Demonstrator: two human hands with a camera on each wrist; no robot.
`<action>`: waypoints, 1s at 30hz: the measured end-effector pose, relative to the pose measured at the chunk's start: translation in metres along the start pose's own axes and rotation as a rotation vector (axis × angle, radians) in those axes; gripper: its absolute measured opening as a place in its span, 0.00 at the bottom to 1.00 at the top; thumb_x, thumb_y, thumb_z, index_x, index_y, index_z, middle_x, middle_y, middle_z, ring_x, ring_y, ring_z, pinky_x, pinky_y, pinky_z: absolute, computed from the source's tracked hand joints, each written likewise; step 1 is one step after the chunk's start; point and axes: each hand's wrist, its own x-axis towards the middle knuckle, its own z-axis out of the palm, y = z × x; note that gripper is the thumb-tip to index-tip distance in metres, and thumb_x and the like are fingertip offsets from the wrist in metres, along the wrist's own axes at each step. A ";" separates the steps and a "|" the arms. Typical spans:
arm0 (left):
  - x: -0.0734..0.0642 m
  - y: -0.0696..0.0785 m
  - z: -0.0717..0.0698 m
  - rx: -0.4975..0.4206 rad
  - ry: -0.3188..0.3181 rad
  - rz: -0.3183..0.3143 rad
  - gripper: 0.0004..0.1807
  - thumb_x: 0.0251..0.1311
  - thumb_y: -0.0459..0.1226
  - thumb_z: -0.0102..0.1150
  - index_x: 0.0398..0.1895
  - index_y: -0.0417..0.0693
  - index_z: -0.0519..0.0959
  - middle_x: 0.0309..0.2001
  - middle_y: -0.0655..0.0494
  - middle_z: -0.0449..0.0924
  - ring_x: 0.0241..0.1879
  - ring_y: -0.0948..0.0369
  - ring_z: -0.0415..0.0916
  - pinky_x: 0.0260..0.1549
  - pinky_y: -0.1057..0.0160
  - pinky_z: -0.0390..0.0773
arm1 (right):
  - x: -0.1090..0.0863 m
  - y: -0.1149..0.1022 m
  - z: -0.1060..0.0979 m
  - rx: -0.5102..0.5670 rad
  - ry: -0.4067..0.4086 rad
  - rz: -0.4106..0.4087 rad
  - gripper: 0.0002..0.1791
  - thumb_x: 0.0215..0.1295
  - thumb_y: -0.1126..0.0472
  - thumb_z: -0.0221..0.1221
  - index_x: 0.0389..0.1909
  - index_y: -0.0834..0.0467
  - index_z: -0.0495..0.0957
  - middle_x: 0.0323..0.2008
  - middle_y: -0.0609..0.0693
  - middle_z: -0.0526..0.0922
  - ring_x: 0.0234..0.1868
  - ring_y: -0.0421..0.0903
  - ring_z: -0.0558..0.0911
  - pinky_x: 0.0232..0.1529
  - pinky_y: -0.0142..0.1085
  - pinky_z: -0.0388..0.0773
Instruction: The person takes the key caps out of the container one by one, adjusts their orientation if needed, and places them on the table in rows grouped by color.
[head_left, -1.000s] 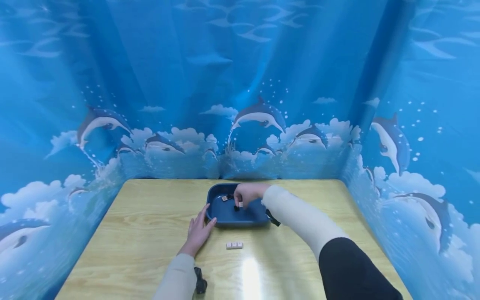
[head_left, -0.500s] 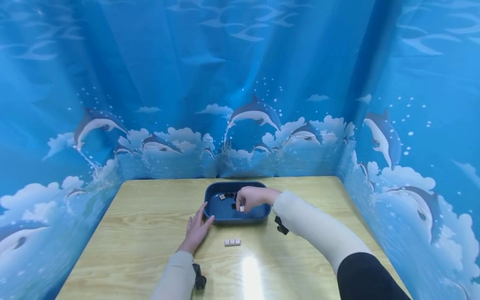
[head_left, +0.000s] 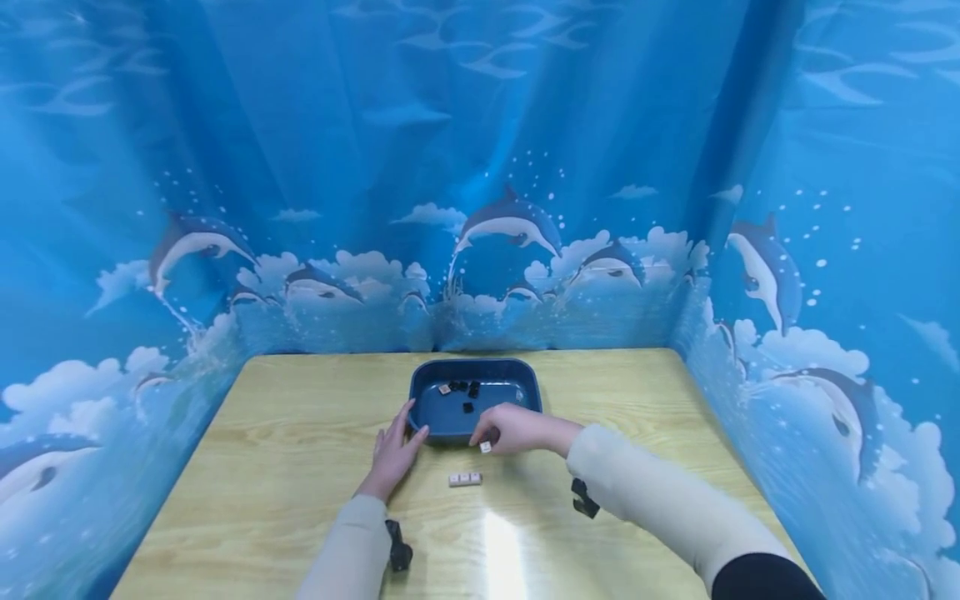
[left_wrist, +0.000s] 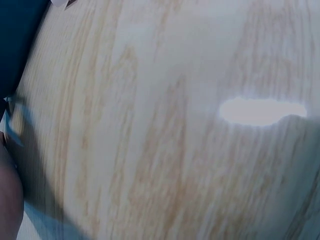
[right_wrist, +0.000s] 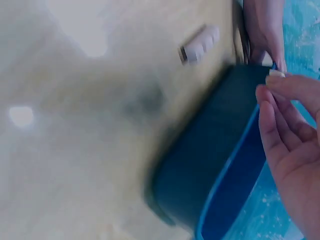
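Note:
My right hand (head_left: 512,428) pinches a small white block (head_left: 485,447) with a dark mark on its face, held just in front of the tray's near wall. In the right wrist view, thumb and fingertips meet on the pale block (right_wrist: 276,73). My left hand (head_left: 395,454) rests with spread fingers against the near left corner of the dark blue tray (head_left: 450,434). Inside the tray lie several small black blocks (head_left: 468,407) and one white-faced block (head_left: 445,389). Three white blocks stand side by side in a short row (head_left: 465,479) on the table, nearer to me.
The wooden table (head_left: 300,433) carries a bright light reflection near its front. A blue curtain (head_left: 337,167) printed with dolphins encloses the back and sides. Dark cameras (head_left: 400,546) sit on both wrists.
My right hand has lifted the white block out of the tray and moved it toward me over the near wall. The left hand stays at the tray's corner.

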 end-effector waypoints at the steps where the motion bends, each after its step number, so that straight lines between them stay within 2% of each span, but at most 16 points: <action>1: 0.001 0.000 0.000 -0.001 -0.001 0.001 0.37 0.71 0.51 0.50 0.78 0.58 0.48 0.75 0.43 0.50 0.73 0.45 0.47 0.70 0.44 0.26 | -0.002 -0.001 0.004 0.013 0.017 0.006 0.16 0.55 0.74 0.64 0.45 0.60 0.85 0.37 0.42 0.83 0.33 0.33 0.77 0.35 0.26 0.78; 4: 0.001 0.001 0.000 -0.005 -0.003 0.002 0.37 0.71 0.51 0.50 0.78 0.59 0.48 0.75 0.43 0.50 0.73 0.45 0.47 0.70 0.44 0.26 | -0.007 -0.003 0.017 0.050 0.076 0.031 0.15 0.55 0.74 0.64 0.45 0.61 0.85 0.37 0.43 0.84 0.35 0.33 0.79 0.37 0.25 0.78; 8: 0.001 0.003 -0.001 -0.004 -0.008 0.007 0.37 0.71 0.50 0.50 0.78 0.58 0.48 0.75 0.42 0.50 0.73 0.44 0.47 0.70 0.43 0.27 | -0.015 0.000 0.037 0.086 0.182 0.056 0.13 0.52 0.76 0.64 0.39 0.62 0.86 0.33 0.44 0.83 0.33 0.37 0.80 0.34 0.25 0.78; 16: -0.002 0.004 -0.003 -0.014 -0.012 0.006 0.37 0.71 0.50 0.50 0.78 0.58 0.48 0.75 0.42 0.50 0.73 0.43 0.47 0.70 0.44 0.26 | -0.020 0.011 0.076 0.168 0.368 0.118 0.12 0.47 0.76 0.66 0.33 0.60 0.87 0.26 0.41 0.79 0.28 0.35 0.74 0.30 0.28 0.77; 23: -0.002 0.004 -0.003 -0.015 -0.013 0.006 0.37 0.71 0.50 0.50 0.78 0.59 0.47 0.75 0.43 0.49 0.74 0.44 0.45 0.70 0.45 0.25 | -0.019 0.016 0.097 0.353 0.454 0.240 0.11 0.48 0.73 0.67 0.35 0.63 0.85 0.28 0.44 0.81 0.28 0.38 0.77 0.29 0.29 0.79; 30: -0.002 0.004 -0.003 -0.009 -0.014 0.005 0.37 0.71 0.51 0.49 0.78 0.59 0.48 0.75 0.42 0.48 0.73 0.43 0.45 0.70 0.43 0.26 | -0.018 0.021 0.109 0.365 0.548 0.267 0.09 0.48 0.73 0.68 0.33 0.63 0.85 0.28 0.47 0.79 0.29 0.39 0.77 0.29 0.29 0.80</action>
